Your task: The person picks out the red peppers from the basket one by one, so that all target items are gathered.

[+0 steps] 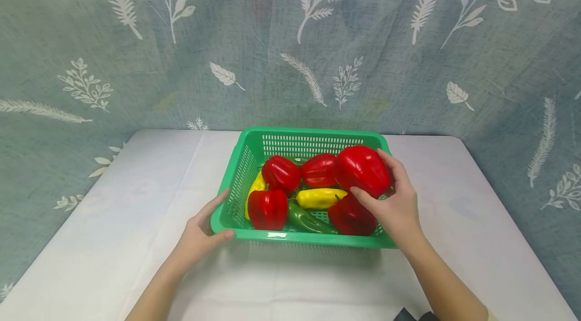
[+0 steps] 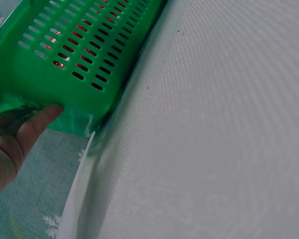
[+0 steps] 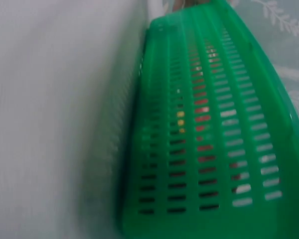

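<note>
A green plastic basket [image 1: 313,238] with slotted walls stands on the white-covered table. My right hand [image 1: 397,200] grips a large glossy red bell pepper [image 1: 363,170] at the basket's right end, thumb in front and fingers at its right side. More red bell peppers [image 1: 268,211] lie inside, with yellow peppers [image 1: 321,198] and a long green pepper [image 1: 310,220] among them. At the front left corner, my left hand [image 1: 199,235] touches the rim with extended fingers and thumb. The left wrist view shows a fingertip against the basket's outer wall [image 2: 84,64]. In the right wrist view the held pepper is hidden.
White cloth [image 1: 281,285] covers the table around the basket. Behind and at the sides hangs a blue-green curtain [image 1: 272,58] with white leaf prints. A dark object [image 1: 405,315] shows at the bottom edge near the right forearm.
</note>
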Motion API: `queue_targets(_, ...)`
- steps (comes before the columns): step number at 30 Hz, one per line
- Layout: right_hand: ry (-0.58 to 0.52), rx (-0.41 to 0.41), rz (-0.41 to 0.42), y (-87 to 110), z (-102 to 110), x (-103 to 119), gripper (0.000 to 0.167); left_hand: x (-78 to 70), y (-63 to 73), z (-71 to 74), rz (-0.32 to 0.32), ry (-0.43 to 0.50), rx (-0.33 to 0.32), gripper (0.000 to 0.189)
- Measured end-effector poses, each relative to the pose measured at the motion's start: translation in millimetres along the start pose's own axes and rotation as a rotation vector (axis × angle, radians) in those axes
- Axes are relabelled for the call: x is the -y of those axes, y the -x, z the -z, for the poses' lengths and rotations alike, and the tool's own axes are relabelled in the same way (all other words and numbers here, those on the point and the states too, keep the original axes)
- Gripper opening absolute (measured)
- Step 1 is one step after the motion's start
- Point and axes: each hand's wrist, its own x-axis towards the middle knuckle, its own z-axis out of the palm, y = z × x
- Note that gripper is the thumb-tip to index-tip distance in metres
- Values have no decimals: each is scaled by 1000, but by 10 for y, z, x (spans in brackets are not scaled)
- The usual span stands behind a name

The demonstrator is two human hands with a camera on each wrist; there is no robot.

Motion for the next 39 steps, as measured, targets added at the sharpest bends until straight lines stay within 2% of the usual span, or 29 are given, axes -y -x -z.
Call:
queue_targets(9, -16, -87, 35, -26, 175, -80, 77, 0, 0, -3, -2, -2, -2, 79)
queue_targets(16, -25, -154, -2, -66, 327, -169, 76, -4, -3, -6, 9, 5, 3, 79)
queue_targets(25, -59, -299, 41, -191, 487, -383, 76, -25, -9, 4, 23, -8, 3, 80)
queue_targets(31, -21, -373, -12, -269, 542, -545, 78, -17, -15, 9, 3, -5, 3, 80)
queue_targets(39, -3, -430, -98, -368, 517, -808, 81, 7, -9, 3, -14, 15, 6, 80)
